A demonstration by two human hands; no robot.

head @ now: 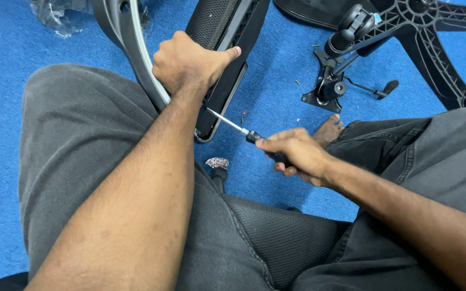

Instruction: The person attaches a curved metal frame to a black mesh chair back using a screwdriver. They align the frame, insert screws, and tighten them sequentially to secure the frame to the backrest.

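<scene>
Your left hand (187,62) is clamped over the black armrest (222,59), at 12 o'clock in the view, holding it against the curved frame (136,54). Your right hand (297,156) is closed around the screwdriver (233,125) handle at 3 o'clock; the shaft points to 10 o'clock into the armrest's lower end. The armrest looks like rigid, light plastic: grip its padded top. The thin shaft can slip, so hold the handle firmly. The chair base (432,32) lies at 1 o'clock on the blue carpet (276,70).

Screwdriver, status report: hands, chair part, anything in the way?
Right hand grips screwdriver. Left hand clamps armrest. Tip at armrest's underside. Nothing blocking.
</scene>
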